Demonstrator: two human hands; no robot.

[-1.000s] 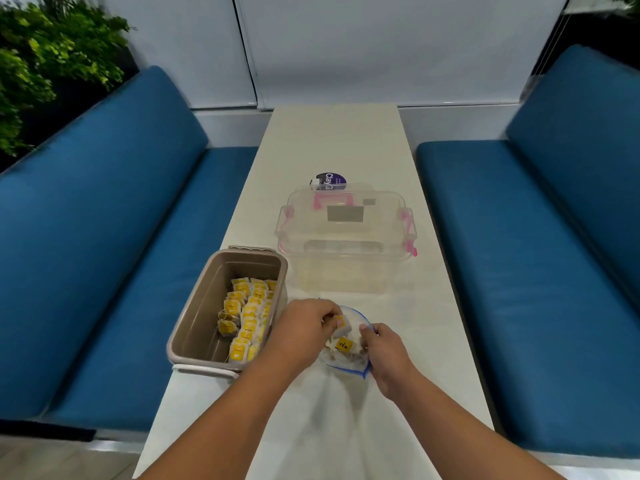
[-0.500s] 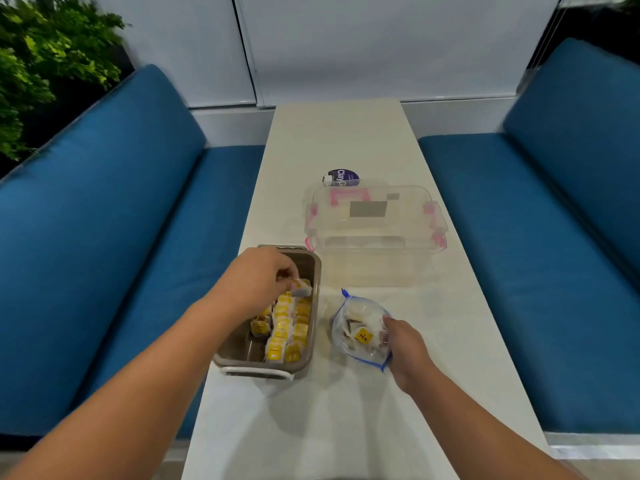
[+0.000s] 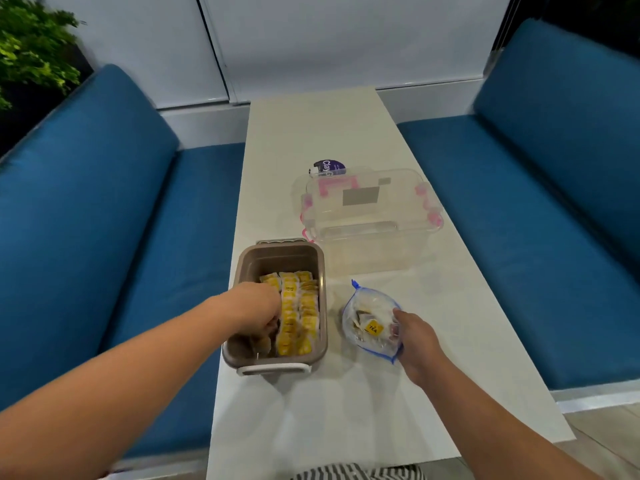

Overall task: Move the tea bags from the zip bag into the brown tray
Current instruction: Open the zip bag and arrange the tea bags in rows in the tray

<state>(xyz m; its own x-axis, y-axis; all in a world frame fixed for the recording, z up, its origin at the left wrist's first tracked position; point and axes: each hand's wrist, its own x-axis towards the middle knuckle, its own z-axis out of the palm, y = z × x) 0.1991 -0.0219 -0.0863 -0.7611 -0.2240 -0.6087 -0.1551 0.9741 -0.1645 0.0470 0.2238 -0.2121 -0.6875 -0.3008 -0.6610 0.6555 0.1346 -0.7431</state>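
Observation:
The brown tray (image 3: 281, 257) sits at the table's left edge, with rows of yellow tea bags (image 3: 298, 311) filling its right side. My left hand (image 3: 258, 311) reaches down into the tray's left part, its curled fingers pinching a tea bag (image 3: 265, 342) low inside. To the right of the tray lies the clear zip bag (image 3: 363, 308) with blue seams. It holds a few tea bags, one showing a yellow tag (image 3: 373, 328). My right hand (image 3: 414, 336) grips the bag's right edge.
A clear plastic box (image 3: 370, 216) with pink latches stands just behind the tray and the bag. A purple-lidded tub (image 3: 329, 167) is behind it. Blue sofa cushions (image 3: 104, 220) flank the narrow white table (image 3: 346, 403). A plant (image 3: 31, 57) is at far left.
My left hand took a tea bag out of the zip bag, carried it left over the tray and has lowered it into the tray's left side. My right hand kept hold of the bag.

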